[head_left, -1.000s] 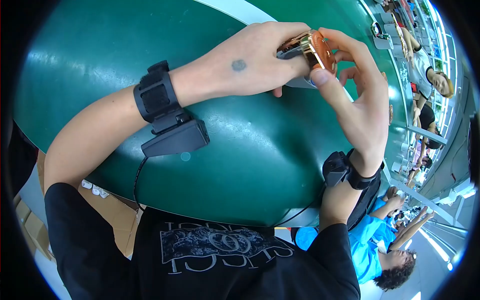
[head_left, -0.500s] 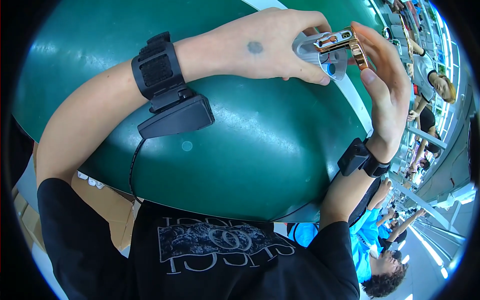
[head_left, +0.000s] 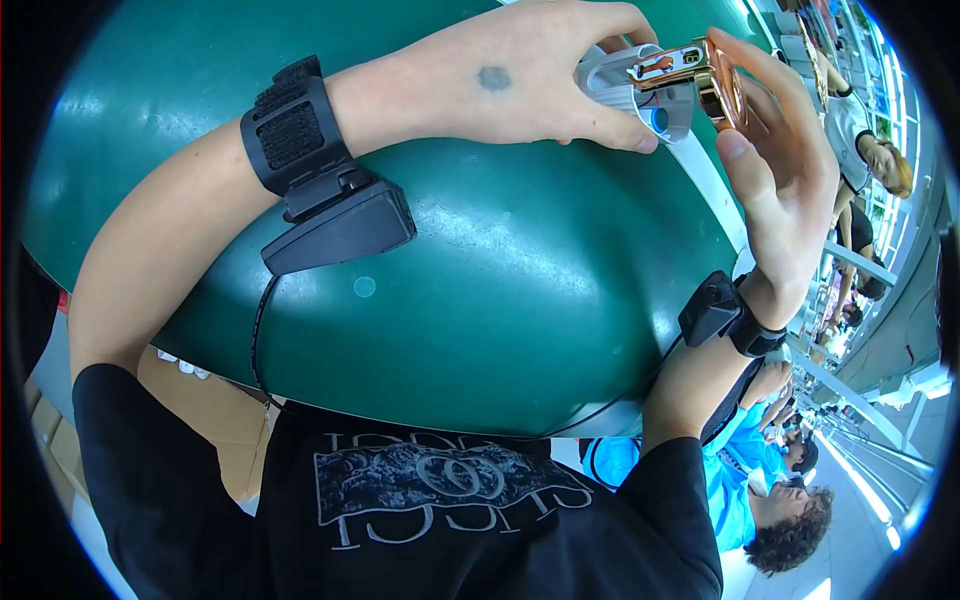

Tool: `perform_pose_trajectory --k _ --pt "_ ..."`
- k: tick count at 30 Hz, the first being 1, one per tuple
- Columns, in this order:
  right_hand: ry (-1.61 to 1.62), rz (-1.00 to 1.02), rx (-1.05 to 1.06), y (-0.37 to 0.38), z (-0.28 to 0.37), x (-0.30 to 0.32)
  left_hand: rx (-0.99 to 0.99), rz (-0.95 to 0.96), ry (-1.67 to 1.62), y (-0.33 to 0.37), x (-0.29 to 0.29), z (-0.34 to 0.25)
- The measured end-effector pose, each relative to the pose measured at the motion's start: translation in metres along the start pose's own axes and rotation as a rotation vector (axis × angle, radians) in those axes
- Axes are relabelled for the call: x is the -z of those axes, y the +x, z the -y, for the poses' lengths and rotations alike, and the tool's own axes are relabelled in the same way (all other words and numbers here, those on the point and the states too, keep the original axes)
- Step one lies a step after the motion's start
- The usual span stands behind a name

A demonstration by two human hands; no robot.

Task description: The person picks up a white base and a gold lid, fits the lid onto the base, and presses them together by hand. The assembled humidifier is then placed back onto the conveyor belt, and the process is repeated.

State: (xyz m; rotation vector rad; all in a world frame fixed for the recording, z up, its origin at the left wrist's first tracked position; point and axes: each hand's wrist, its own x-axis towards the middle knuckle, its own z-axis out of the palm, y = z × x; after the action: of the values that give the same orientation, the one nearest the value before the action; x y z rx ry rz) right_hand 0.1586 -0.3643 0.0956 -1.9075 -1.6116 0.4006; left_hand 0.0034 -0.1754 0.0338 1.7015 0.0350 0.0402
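Note:
My left hand (head_left: 535, 80) is closed around a whitish, partly see-through plastic housing (head_left: 678, 118) at the upper right, above the table. Inside the housing a small round blue part (head_left: 658, 120) shows. Between thumb and fingers, my right hand (head_left: 785, 190) grips a shiny gold-coloured cover (head_left: 712, 95) with a rounded end. A narrow arm of this cover, with slots in its face, reaches left over the open top of the housing. Whether the two pieces touch, I cannot tell. The palm side of my left fingers is hidden.
Under my arms spreads a green tabletop (head_left: 500, 290) with a pale strip (head_left: 708, 185) along its far side. A cardboard box (head_left: 215, 420) with white pieces stands below the left edge. Black wrist devices (head_left: 345, 225) trail cables. A person in blue (head_left: 745, 460) sits at right; others work beyond.
Both hands have shifted slightly upward, the left one also a little to the left. The gold-coloured cover has turned in my right hand, so more of its rounded end shows.

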Motion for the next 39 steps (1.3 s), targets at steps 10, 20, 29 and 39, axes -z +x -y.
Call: perform_pose_trajectory --k 10,20,29,39 --pt "-0.059 -0.005 0.013 -0.001 0.002 -0.006 -0.142 -0.061 0.096 0.000 -0.002 0.013" --pt "-0.150 0.016 0.121 0.002 -0.002 -0.003 -0.148 -0.039 0.030 0.000 -0.001 0.015" --pt "-0.083 0.021 0.103 0.002 -0.001 -0.004 -0.205 -0.043 0.026 0.002 -0.002 0.017" --pt "-0.208 0.083 0.063 0.004 0.010 -0.007 -0.181 -0.025 0.023 0.004 -0.002 0.016"
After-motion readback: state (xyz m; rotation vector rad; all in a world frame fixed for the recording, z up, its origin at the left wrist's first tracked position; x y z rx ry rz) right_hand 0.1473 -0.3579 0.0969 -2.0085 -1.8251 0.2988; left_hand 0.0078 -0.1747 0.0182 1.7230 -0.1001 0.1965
